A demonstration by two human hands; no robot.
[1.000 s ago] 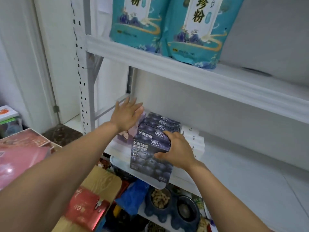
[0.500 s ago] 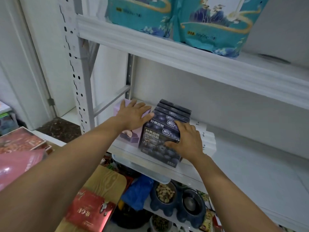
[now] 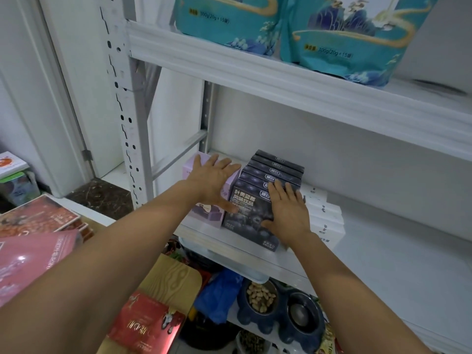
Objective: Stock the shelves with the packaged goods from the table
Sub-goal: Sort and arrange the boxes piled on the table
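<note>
- Plainly, from the head view: the left hand [image 3: 212, 180] lies flat, fingers straight, on the purple box [image 3: 204, 213], with its thumb touching the dark boxes [image 3: 242, 226]. The right hand [image 3: 286, 210] lies flat on their front right corner, gripping nothing.
- Dark boxes stand on the shelf [image 3: 383, 251] between the hands; white boxes [image 3: 324, 215] lie just beyond the right hand.
- Probably stiff, light card in a loose row, best squeezed by the side faces.
- Labels face the person; the row runs away from the hands.

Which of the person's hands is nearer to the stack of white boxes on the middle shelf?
Right. The right hand lies flat on the dark boxes beside the white boxes; the left hand rests on the lilac box farther left.
</note>
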